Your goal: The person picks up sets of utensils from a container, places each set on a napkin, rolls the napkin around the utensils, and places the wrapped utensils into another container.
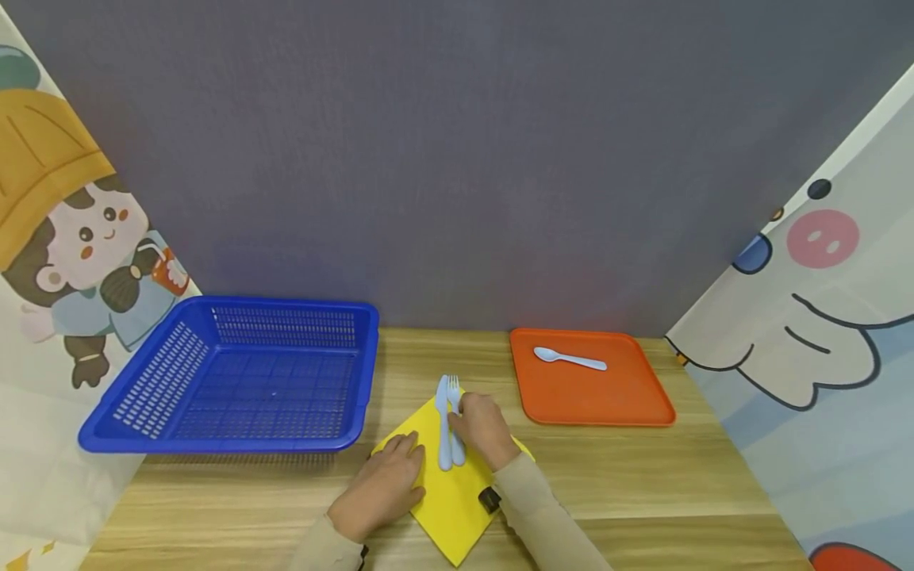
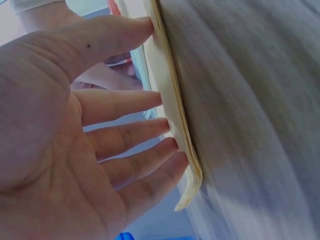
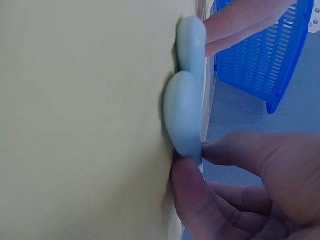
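The right hand (image 1: 487, 430) pinches the fork (image 1: 458, 452) on top of the yellow cloth (image 1: 453, 515). The knife (image 1: 443, 432) lies on the cloth too. The left hand (image 1: 382, 482), fingers out straight, touches the cloth's left edge.

Smooth plastic knife (image 1: 443, 428) and fork (image 1: 454, 399), matt cloth-like napkin (image 1: 455, 511), wood-grain table (image 1: 628, 492)

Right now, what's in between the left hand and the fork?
In the head view, the knife lies between the left hand and the fork, with some yellow cloth showing between that hand and the knife.
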Available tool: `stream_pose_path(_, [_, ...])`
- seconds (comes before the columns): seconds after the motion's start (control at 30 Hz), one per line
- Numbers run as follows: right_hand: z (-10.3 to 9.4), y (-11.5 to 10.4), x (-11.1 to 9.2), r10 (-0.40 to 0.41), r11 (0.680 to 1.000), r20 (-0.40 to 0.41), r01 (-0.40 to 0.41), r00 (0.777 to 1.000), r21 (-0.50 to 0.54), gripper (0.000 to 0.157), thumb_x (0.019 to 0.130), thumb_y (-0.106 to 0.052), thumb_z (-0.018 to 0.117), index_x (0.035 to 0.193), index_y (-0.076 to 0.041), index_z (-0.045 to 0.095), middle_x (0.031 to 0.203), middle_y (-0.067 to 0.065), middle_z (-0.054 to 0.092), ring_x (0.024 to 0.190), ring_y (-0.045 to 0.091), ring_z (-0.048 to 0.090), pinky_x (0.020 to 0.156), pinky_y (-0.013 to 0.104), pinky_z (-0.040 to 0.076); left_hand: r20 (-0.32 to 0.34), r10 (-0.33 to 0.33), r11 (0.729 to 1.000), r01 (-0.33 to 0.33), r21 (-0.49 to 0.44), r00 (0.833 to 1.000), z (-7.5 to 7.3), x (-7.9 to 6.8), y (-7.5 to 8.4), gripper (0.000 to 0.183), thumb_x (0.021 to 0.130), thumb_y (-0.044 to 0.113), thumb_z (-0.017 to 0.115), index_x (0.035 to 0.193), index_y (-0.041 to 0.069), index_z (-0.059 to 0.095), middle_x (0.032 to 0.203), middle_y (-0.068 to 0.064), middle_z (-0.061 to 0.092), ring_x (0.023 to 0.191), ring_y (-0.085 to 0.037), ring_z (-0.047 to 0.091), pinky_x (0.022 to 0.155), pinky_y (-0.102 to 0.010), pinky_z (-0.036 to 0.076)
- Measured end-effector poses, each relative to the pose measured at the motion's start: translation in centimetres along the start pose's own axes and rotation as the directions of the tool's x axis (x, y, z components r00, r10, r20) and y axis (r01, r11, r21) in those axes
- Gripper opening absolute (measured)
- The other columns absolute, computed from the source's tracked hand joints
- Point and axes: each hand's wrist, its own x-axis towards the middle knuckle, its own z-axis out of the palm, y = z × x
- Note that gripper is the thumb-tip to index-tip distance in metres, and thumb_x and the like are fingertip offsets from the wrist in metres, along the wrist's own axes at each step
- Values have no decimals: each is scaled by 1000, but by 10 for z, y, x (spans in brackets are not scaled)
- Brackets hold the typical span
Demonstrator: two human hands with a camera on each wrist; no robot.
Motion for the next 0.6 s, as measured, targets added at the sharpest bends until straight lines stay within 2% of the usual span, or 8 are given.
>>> stream_pose_path(0.3, [0, 1, 0, 14, 1000, 1, -14, 1000, 2, 31, 88, -15, 72, 63, -9, 56, 53, -3, 44, 46, 10, 38, 41, 23, 33, 25, -12, 1000, 12, -4, 1000, 2, 1, 0, 51, 86, 27, 77, 125, -3, 62, 140, -24, 50, 126, -41, 49, 95, -54, 50])
stream_pose_path(0.6, [1, 3, 2, 1, 1000, -11, -2, 1000, -2, 27, 87, -15, 72, 65, -8, 58, 55, -3, 46, 48, 11, 39, 42, 23, 34, 22, -15, 1000, 15, -4, 1000, 1, 1, -1, 52, 86, 26, 77, 125, -4, 62, 140, -25, 50, 126, -42, 49, 96, -54, 50])
